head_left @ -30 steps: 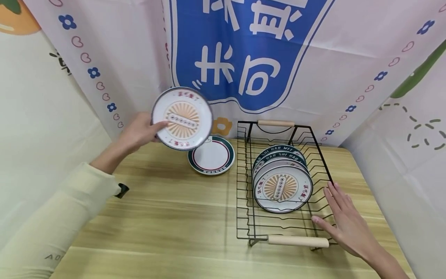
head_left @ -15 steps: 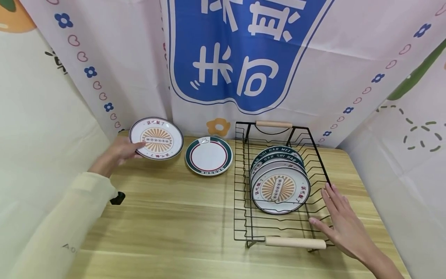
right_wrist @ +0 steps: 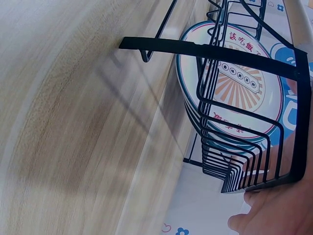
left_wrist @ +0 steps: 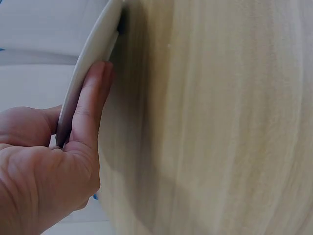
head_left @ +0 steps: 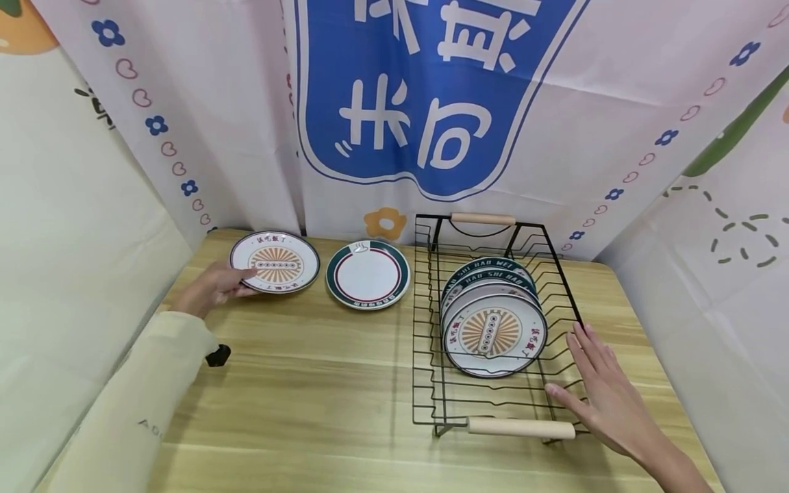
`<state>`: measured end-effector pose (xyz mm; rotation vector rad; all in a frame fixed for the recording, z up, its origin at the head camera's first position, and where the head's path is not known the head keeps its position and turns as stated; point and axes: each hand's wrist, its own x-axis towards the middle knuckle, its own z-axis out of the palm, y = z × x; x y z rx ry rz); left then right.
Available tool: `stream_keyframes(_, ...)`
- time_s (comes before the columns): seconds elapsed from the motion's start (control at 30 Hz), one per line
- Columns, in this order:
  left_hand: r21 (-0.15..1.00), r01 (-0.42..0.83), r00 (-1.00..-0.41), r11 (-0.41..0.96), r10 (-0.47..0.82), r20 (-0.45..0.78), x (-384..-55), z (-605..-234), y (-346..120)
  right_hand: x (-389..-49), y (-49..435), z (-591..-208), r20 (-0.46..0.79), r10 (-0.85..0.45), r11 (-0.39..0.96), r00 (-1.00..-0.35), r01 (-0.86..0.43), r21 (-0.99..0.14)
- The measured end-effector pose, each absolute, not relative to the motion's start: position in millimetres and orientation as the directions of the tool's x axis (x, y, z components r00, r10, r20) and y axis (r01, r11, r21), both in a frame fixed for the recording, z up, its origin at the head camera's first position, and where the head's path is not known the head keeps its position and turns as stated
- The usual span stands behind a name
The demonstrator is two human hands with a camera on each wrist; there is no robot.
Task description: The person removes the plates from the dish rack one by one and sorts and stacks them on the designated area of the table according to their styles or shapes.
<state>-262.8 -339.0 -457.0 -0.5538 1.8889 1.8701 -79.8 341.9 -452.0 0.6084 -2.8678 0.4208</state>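
Head view: left hand (head_left: 216, 284) pinches sun plate (head_left: 275, 263), thumb on top, other fingers under near edge. Green-rim plate (head_left: 368, 275) just beside sun plate, past it from those fingers; careless shove could knock both. Right hand (head_left: 607, 397) has fingers loosely spread, touching side of wire rack (head_left: 520, 428); row of plates (head_left: 495, 335) inside, left of them.

Left wrist view: sun plate slants over surface (left_wrist: 210, 122); fingers slipping out fast could drop it. Far end cut off; can't tell if it touches.

Right wrist view: fingers partly hidden behind rack bars, hand cut off.
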Motion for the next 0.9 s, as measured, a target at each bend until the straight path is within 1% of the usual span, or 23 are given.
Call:
stream_keyframes(0.07, 0.816, -0.578, -0.816, -0.019, 0.006, -0.578, -261.9, -458.4, -338.8, -79.9, 341.7, -451.2, 0.231, -0.37, 0.877, -0.9, -0.42, -0.234)
stream_keyframes(0.23, 0.807, -0.588, -0.808, -0.053, -0.01, -0.589, -262.6, -460.9, -337.2, -80.2, 341.5, -450.1, 0.224, -0.362, 0.883, -0.905, -0.41, -0.228)
stream_keyframes(0.37, 0.806, -0.592, -0.805, 0.014, -0.062, -0.59, -264.0, -466.0, -334.8, -79.8, 341.1, -449.6, 0.217, -0.359, 0.885, -0.908, -0.405, -0.229)
stream_keyframes(0.5, 0.783, -0.607, -0.794, 0.137, -0.126, -0.594, -263.8, -470.7, -332.5, -78.9, 341.0, -449.5, 0.214, -0.361, 0.884, -0.908, -0.406, -0.232)
stream_keyframes(0.6, 0.761, -0.608, -0.794, 0.226, -0.152, -0.589, -262.6, -472.0, -333.2, -78.5, 340.4, -449.8, 0.211, -0.359, 0.885, -0.909, -0.403, -0.234)
stream_keyframes(0.77, 0.715, -0.571, -0.815, 0.404, -0.168, -0.555, -258.7, -473.1, -336.1, -78.1, 339.0, -449.3, 0.208, -0.354, 0.887, -0.912, -0.398, -0.236)
stream_keyframes(0.9, 0.648, -0.506, -0.842, 0.569, -0.161, -0.515, -257.1, -475.7, -338.4, -77.8, 338.5, -448.8, 0.204, -0.353, 0.888, -0.913, -0.396, -0.235)
